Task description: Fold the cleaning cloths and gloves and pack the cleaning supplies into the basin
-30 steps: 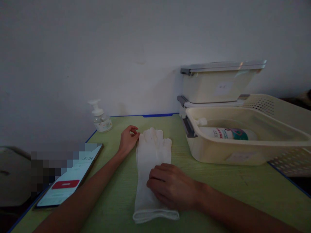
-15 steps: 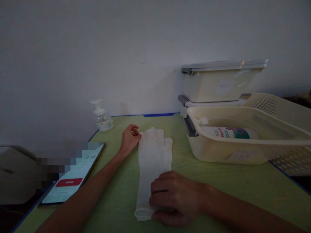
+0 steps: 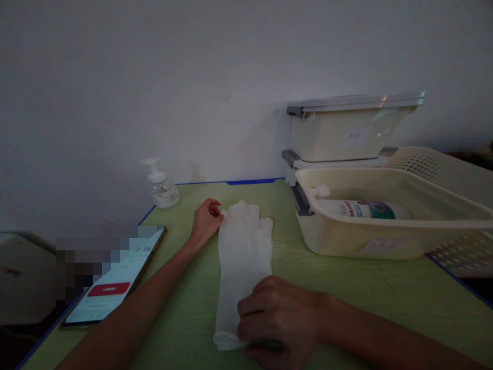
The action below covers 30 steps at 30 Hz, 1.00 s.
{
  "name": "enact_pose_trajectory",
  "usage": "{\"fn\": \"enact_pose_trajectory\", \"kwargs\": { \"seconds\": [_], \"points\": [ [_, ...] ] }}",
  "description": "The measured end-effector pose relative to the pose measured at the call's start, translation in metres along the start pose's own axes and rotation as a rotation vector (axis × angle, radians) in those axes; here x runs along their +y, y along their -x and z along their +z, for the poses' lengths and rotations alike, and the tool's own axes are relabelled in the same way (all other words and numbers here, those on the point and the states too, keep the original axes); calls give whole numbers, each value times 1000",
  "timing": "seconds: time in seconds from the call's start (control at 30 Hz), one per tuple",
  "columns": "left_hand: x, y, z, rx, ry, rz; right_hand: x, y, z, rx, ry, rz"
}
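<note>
A white knit glove (image 3: 244, 252) lies flat on the table, its fingers pointing away from me and its rolled cuff close to the near edge. My left hand (image 3: 207, 218) is at the far left of the glove, fingers curled in, with the thumb side pinching the edge of an outer glove finger. At the cuff end, my right hand (image 3: 275, 318) is closed over the lower right side of the glove. Its fingertips are bent down on the fabric, and the thumb is partly in shadow.
A phone (image 3: 115, 277) lies on the left of the green table (image 3: 339, 308). Behind it stands a clear pump bottle (image 3: 165, 191). At right, a cream basin (image 3: 370, 239) holds a white bottle (image 3: 362, 209); lidded boxes (image 3: 339, 133) and a perforated basket (image 3: 454, 169) are beyond.
My right hand has shifted slightly down toward me along the glove's cuff. The left hand and the glove stay almost where they were.
</note>
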<state>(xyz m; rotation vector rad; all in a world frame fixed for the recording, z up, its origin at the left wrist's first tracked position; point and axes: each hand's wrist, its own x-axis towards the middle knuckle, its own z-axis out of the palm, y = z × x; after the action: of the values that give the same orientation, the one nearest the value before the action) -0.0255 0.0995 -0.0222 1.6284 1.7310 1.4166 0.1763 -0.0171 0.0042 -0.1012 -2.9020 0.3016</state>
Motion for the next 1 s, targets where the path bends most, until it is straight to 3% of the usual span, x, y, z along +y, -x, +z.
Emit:
{"fn": "enact_pose_trajectory", "kwargs": {
  "seconds": [0.3, 0.73, 0.87, 1.0],
  "points": [
    [-2, -1, 0, 8, -9, 23, -1, 0, 3, 91, -16, -13],
    [1, 2, 0, -84, -191, 71, 1, -1, -1, -64, -143, 49],
    [1, 2, 0, -102, -230, 90, -2, -6, -6, -97, -75, 123],
    [1, 2, 0, -110, -256, 98, -9, -13, -7, -41, 36, 156]
  ]
}}
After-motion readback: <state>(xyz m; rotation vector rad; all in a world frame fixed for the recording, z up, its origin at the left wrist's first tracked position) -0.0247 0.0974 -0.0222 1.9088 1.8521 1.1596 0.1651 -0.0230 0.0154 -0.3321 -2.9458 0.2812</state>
